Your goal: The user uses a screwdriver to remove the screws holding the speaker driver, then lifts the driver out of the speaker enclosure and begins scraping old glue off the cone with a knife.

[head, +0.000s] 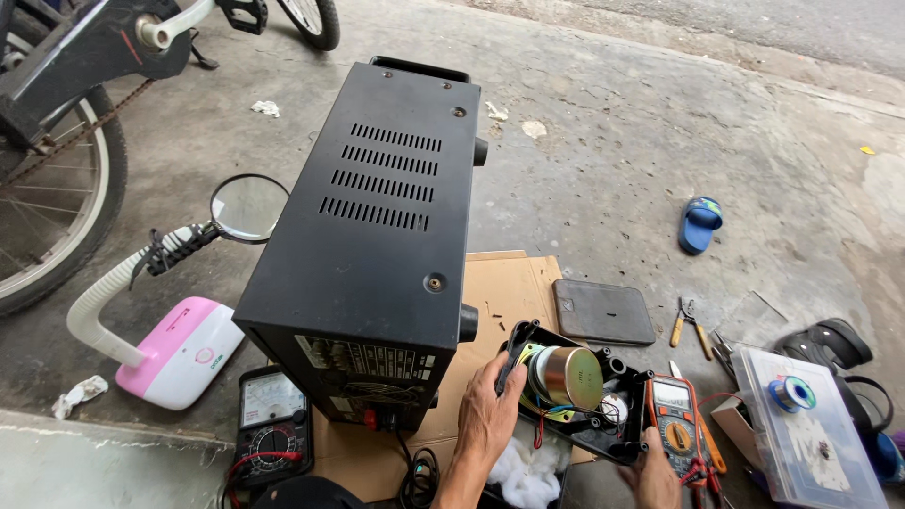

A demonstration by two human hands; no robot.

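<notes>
My left hand (485,415) reaches forward from the bottom edge, forearm bare, fingers curled over in a closed grip with the thumb tucked alongside. My right hand (653,471) sits lower, only its knuckles and bent fingers showing, also clasped shut.

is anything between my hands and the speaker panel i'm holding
Nothing visible does. The left hand already grips the speaker panel at its left edge, and the right hand holds its lower right corner, beside the orange multimeter.
</notes>
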